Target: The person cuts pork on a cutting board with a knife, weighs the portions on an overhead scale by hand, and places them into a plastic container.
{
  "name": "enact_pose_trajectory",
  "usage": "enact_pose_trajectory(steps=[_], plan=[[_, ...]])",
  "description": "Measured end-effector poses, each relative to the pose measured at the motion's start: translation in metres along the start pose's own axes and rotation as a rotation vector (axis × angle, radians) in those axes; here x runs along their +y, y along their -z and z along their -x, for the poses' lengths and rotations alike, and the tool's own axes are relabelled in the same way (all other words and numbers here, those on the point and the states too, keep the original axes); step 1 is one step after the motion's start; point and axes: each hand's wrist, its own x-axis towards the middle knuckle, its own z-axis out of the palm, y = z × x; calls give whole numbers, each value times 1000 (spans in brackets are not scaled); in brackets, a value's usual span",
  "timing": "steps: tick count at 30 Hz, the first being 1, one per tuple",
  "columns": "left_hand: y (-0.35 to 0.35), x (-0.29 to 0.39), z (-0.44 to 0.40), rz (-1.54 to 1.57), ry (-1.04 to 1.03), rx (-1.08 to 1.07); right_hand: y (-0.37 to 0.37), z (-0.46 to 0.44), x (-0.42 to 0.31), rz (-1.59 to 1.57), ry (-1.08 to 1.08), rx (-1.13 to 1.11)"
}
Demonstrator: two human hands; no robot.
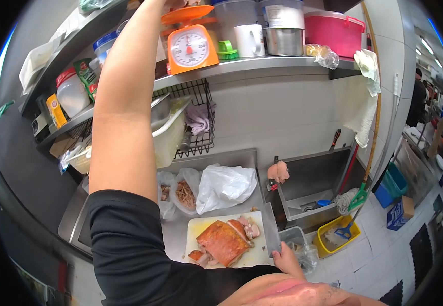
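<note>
Orange scale on the shelf, its pan cut by the top edge; something pinkish there, too cropped to make out. Left hand beyond that same edge, so cannot tell whether spread or gripping. Left arm stretched upward beside the scale, black sleeve hiding part of the surface. Right hand low, well apart from the left, fingers curled at the near end of a broad metal blade, apparently a cleaver, handle hidden. Browned roast meat on the white cutting board, cut pieces beside it. Behind the board, white plastic bag and clear bags of brown shreds. Pale tub partly screened by the arm; to the right, sink and yellow bucket.
</note>
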Motion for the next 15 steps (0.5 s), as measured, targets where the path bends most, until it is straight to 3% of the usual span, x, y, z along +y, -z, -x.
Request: enact_pose_trajectory(steps=[2,3,7,9,11,15], plan=[[2,-11,-17,-71,-59,-287,6,-4,3,0,-42,22],[-5,-18,-16,-66,48,-93,7,-5,10,3,-59,40],[-18,-4,4,-157,153,-19,12,-21,17,-31,-137,-5],[-21,3,18,-219,231,26,8,-31,21,28,-73,7],[-24,14,35,-265,243,59,9,-34,11,90,-6,23],[-20,0,33,-279,190,34,6,-36,-11,76,-77,-67]])
